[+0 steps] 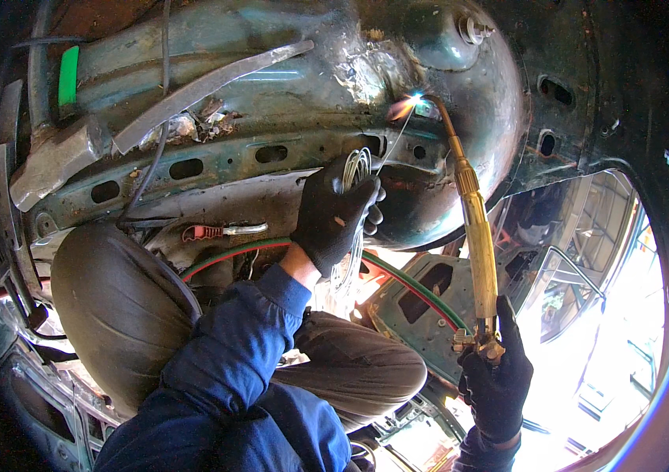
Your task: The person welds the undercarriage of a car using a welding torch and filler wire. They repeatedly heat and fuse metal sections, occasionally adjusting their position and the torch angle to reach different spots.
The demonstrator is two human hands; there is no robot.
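Observation:
My right hand (498,381), in a black glove, grips the valve end of a brass welding torch (477,236). The torch points up, and its bent copper tip ends in a bright flame (411,102) against the dark metal panel (334,118). In my left hand (334,211), also gloved in black, is a coil of thin wire (358,171), its loops hanging below the hand. One straight end of the wire runs up from the fingers to the flame. A pale, scorched patch (370,75) of metal lies just left of the flame.
Red and green hoses (421,289) curve behind my left hand to the torch. A hammer (59,161) and a curved metal strip (212,90) lie at the upper left. A red-handled tool (224,231) sits on a ledge above my knee (126,307). A rounded metal housing (492,102) bulges beside the torch tip.

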